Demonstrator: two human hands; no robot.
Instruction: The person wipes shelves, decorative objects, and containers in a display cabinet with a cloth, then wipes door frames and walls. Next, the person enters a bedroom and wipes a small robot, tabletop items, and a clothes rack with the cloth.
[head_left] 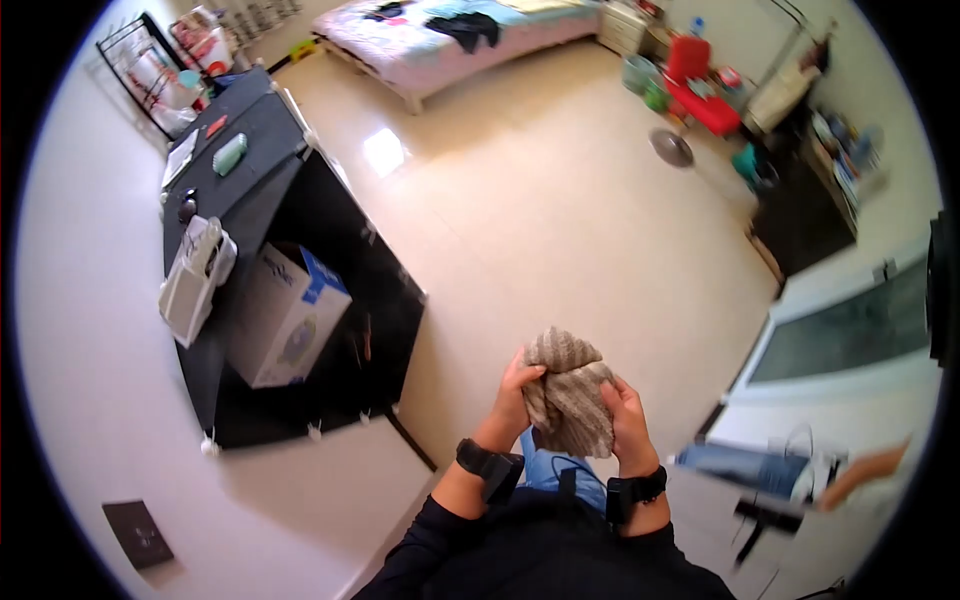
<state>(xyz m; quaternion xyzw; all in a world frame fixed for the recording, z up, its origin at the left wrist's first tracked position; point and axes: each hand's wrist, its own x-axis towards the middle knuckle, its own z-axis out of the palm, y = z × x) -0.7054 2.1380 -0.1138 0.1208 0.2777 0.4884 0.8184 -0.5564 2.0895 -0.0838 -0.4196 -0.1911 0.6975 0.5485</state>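
A folded, bunched striped brown-and-beige cloth (pixel 572 395) is held up in front of my body, between my two hands. My left hand (pixel 514 400) grips its left side, thumb lying over the fabric. On the opposite side, my right hand (pixel 628 418) has its fingers closed around the cloth's edge. Whether it is a towel or a knitted garment, I cannot make out. Folds hide its far side and some of my fingers. Black bands are on both my wrists.
To the left stands a black shelf unit (pixel 240 200) with a cardboard box (pixel 285 325) inside and a white plastic holder (pixel 195 285) on top. A bed (pixel 400 45) and red chair (pixel 690 80) are farther off. Another person's arm (pixel 865 475) shows at right.
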